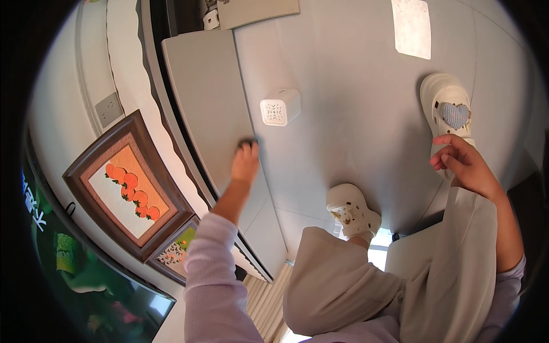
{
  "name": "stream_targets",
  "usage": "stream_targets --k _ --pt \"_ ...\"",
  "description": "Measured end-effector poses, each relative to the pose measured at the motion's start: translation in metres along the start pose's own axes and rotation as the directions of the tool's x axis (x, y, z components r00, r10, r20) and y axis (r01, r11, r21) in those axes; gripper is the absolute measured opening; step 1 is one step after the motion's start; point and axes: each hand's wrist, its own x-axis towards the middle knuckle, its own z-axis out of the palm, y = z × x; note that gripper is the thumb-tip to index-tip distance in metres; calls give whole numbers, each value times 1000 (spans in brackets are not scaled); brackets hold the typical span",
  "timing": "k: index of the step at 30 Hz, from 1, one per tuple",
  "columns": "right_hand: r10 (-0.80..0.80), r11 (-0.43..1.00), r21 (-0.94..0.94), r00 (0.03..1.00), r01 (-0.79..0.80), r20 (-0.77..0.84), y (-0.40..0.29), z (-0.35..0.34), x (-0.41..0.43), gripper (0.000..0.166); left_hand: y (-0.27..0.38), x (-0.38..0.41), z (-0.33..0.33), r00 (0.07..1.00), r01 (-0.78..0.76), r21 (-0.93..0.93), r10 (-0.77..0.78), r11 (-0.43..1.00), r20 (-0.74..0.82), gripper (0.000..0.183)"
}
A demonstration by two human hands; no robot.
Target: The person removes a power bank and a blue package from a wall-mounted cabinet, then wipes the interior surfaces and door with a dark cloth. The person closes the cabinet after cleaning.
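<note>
My left hand reaches to the grey cabinet front, its fingers closed round a small dark object near the edge by the floor; what it is, I cannot tell. On the floor a little beyond stands a white box-shaped device with a patterned, perforated face. At the right my right hand hangs above one of my white clogs, its fingers loosely curled and apart, holding nothing. That clog bears a checked fabric heart; the other white clog stands nearer the cabinet.
A framed picture of orange fruit and a smaller frame lean left of the cabinet, beside a television screen. A wall socket is behind. An open drawer or door juts out at the top.
</note>
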Motion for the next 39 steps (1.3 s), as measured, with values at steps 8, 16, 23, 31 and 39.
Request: stream_targets --k 8,16,23,31,39 --pt "15 1000 28 1000 -15 5 2 3 0 27 -161 206 -62 917 330 87 -297 940 -265 16" --pt "22 1000 12 1000 -22 -13 -3 0 -2 26 -114 183 -46 964 266 -16 -266 964 -29 20" --pt "17 994 108 997 -8 -77 0 -5 -6 25 -115 172 -44 991 132 24 -130 991 -41 19" --pt "29 997 72 998 -24 -61 -7 3 0 25 -173 229 -70 934 345 46 -338 938 -113 19" --pt "69 998 10 992 -68 -102 -7 13 -1 25 -9 50 -8 979 98 16 -99 995 177 33"
